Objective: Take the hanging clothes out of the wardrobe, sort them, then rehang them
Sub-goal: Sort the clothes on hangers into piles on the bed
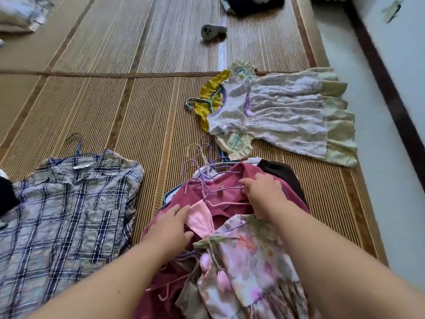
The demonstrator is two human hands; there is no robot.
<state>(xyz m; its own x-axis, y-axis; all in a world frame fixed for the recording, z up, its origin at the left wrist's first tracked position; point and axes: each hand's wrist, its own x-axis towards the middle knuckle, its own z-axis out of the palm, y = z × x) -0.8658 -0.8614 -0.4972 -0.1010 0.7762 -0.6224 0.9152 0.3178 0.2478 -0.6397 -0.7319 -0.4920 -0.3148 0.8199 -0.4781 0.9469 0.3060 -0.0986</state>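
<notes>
On the woven mat lie a plaid shirt at 8 o'clock, a pale dress at 2, and a maroon garment under a floral dress at 6. The left hand rests flat there, fingers straight; the right hand curls its fingers into the maroon garment.

Blue-plaid shirt, maroon garment, floral pink dress, tan striped mat.
</notes>
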